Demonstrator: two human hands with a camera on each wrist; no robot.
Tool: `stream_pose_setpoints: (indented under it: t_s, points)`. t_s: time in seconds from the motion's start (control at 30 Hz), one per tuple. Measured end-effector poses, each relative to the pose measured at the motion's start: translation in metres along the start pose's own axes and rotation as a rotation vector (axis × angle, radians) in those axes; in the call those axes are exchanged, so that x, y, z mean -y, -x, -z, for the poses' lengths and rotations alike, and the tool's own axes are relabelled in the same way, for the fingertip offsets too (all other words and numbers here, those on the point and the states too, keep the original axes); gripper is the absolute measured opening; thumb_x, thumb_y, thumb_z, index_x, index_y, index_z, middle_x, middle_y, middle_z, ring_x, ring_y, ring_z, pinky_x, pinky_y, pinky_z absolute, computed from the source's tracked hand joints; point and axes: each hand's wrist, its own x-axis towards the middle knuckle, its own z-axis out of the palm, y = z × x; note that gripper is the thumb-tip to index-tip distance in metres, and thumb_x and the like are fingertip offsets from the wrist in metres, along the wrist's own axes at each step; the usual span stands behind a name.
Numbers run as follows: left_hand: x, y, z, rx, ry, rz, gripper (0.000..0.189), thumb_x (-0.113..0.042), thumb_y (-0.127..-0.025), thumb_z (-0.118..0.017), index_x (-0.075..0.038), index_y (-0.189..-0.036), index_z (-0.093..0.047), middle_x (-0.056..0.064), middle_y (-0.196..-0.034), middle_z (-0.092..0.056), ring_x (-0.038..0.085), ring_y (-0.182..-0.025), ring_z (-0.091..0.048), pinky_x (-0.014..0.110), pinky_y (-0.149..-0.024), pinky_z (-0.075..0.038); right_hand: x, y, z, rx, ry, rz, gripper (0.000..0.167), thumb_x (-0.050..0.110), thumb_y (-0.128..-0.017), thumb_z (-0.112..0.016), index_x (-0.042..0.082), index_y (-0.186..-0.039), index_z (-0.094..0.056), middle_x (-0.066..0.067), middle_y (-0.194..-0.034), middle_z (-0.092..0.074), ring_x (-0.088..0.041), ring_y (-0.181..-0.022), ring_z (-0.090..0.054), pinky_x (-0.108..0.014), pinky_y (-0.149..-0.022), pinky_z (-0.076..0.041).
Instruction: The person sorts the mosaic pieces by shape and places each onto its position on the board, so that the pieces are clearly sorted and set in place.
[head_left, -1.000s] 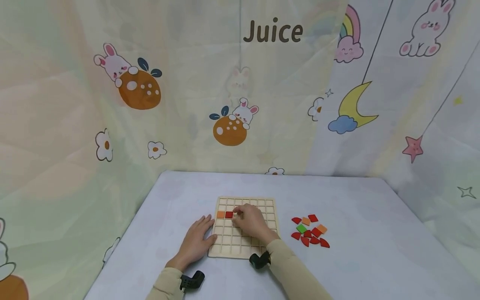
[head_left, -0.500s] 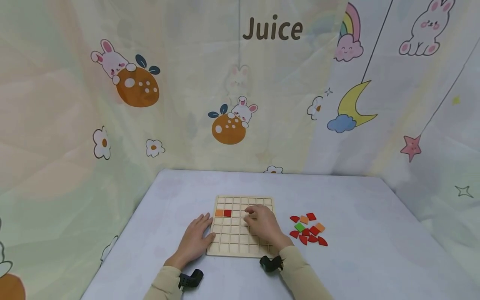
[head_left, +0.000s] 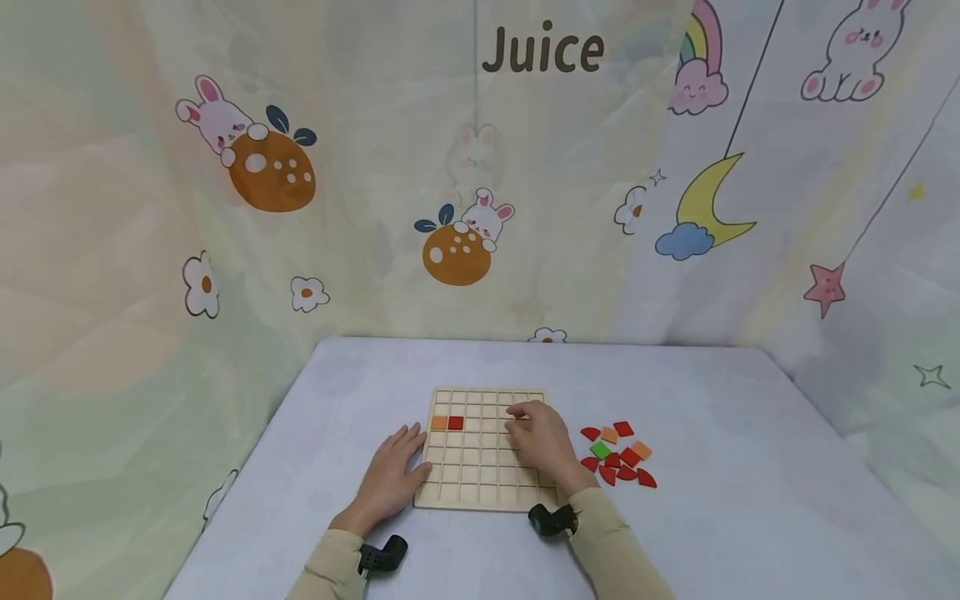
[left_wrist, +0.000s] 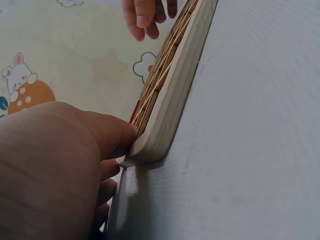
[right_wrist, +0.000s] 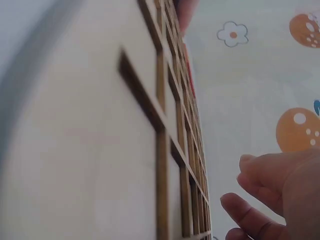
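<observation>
A light wooden grid board (head_left: 480, 479) lies flat on the table. In one row at its left, an orange square tile (head_left: 439, 423) and a red square tile (head_left: 456, 423) sit side by side in cells. My left hand (head_left: 386, 477) rests at the board's left edge, fingers extended; the left wrist view shows its thumb (left_wrist: 112, 131) touching the frame near a corner. Above the board's right part hovers my right hand (head_left: 543, 442). Its thumb and fingers are apart with nothing between them, as the right wrist view (right_wrist: 270, 192) shows.
Right of the board lies a loose group of pieces: several red quarter-round pieces (head_left: 647, 478), red squares (head_left: 623, 428), orange squares (head_left: 641, 450) and a green square (head_left: 600, 450). A printed cloth (head_left: 360, 208) hangs behind the white table (head_left: 720, 500).
My right hand has moved away from the cell beside the red tile, rightward across the board, and its fingers have parted. My left hand has stayed at the board's edge.
</observation>
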Motion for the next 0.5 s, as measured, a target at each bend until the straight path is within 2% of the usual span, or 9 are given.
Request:
stream_pose_setpoints:
  t_s: [0.2,0.5]
  points:
    - [0.000,-0.001,0.001,-0.006,0.000,-0.010,0.053,-0.024,-0.093,-0.064,-0.002,-0.140,-0.051,0.011,-0.153,-0.040,0.033,-0.145,-0.027,0.054,-0.119,-0.022,-0.010,-0.004,0.011,-0.060,-0.016,-0.058,0.023,0.019,-0.089,-0.070,0.010,-0.111,-0.072,-0.004,-0.104,-0.066,-0.026,-0.100,-0.062,-0.044,-0.084,-0.055]
    - [0.001,-0.001,0.000,-0.008,-0.007,-0.018,0.053,-0.024,-0.093,-0.064,-0.002,-0.140,-0.052,0.011,-0.152,-0.041,0.034,-0.144,-0.028,0.055,-0.119,-0.023,-0.031,-0.007,0.034,-0.064,0.032,-0.188,0.024,0.020,-0.090,-0.068,0.009,-0.111,-0.071,-0.009,-0.110,-0.065,-0.028,-0.101,-0.057,-0.046,-0.083,-0.052]
